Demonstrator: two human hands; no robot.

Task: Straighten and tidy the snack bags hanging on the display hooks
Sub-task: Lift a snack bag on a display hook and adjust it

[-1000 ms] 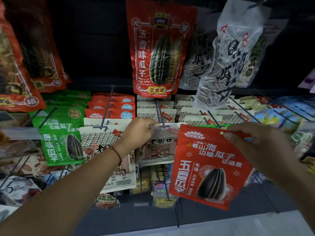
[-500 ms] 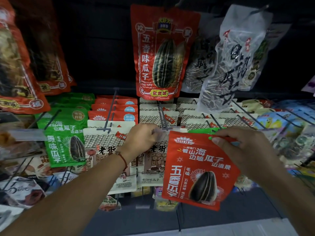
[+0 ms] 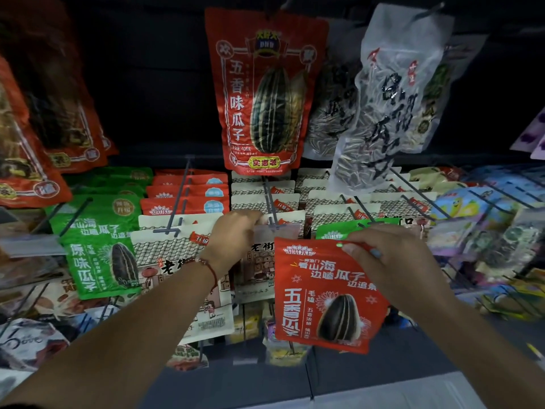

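Head camera view, looking at a wall of snack bags on metal hooks. Right hand has its fingers pinched on the top edge of a small red seed bag, which sits a bit tilted in front of the lower rows, right of centre and near. Left hand is up at the tip of a hook in the middle, fingers curled round the clear tag at its end. Behind it hang rows of cream bags with a roof-tile print. A green bag hangs off to the left, and another green one peeks out just behind the red bag. Higher up there's a big red bag and, to its right, a tilted clear bag of striped seeds. Left wrist has a red string bracelet.
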